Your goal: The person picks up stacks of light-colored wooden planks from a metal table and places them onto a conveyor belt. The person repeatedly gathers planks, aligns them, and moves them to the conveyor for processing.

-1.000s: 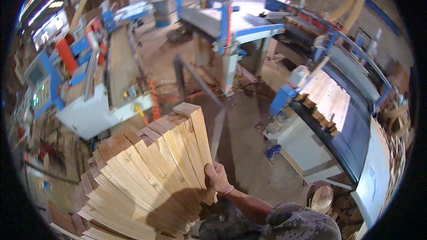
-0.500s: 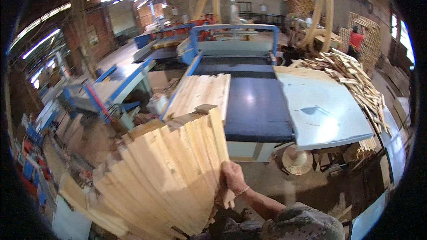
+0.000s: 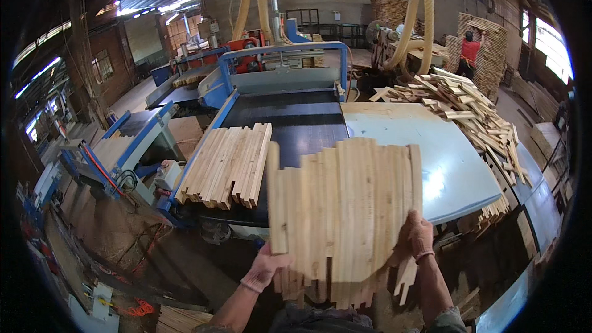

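Between my two gloved hands is a wide row of pale wooden strips (image 3: 348, 216), pressed side by side, with uneven ends. My left hand (image 3: 265, 266) is closed on the lower left side of the row, where one strip sticks out. On the right edge, my right hand (image 3: 419, 234) grips the outermost strips; its fingertips are partly hidden behind the wood. Just beyond, a second row of wooden strips (image 3: 225, 163) lies on the left part of the black conveyor belt (image 3: 308, 114). The held row overlaps the front of the belt in view.
A pale metal side table (image 3: 425, 148) adjoins the belt on the right. Behind it lies a loose heap of wooden strips (image 3: 475, 108). A blue frame (image 3: 283, 49) arches over the belt. Another blue-edged machine (image 3: 132, 142) stands left. A person in red (image 3: 470, 49) is by stacked wood.
The held row has swung from the lower left to the middle and now stands more upright. My left hand has come into view on its left side. The view has turned rightward.
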A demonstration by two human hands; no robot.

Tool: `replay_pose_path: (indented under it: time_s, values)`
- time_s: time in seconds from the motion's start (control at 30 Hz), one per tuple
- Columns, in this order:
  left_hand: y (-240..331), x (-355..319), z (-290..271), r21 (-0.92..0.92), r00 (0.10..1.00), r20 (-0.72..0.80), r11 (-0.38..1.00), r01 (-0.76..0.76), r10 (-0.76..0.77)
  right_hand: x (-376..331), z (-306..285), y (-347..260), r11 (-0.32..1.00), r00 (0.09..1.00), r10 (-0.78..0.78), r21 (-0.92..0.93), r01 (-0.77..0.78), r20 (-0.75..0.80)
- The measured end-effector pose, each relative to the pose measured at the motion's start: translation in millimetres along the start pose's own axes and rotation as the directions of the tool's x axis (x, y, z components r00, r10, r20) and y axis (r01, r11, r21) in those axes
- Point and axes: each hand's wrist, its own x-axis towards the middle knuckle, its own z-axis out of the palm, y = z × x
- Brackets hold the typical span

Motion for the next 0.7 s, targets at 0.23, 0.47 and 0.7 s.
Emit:
replay_pose_path:
  time_s: [0.23,0.47,0.7]
  values:
    - [-27.6,127.7,5.5,-0.040,0.960,0.127,0.966,0.256,-0.249,36.5,-11.4,-4.3,0.945,0.982,0.153,-0.276,-0.177,-0.107]
    - [-37.1,247.4,-26.1,-0.172,0.901,0.158,0.887,0.428,-0.404,99.4,48.9,-38.0,0.915,0.965,0.258,-0.334,-0.226,0.055]
    - [-5.6,339.3,-53.7,0.010,0.972,-0.018,0.972,0.235,-0.235,181.7,124.3,-35.4,0.904,0.927,0.324,-0.350,-0.244,0.191]
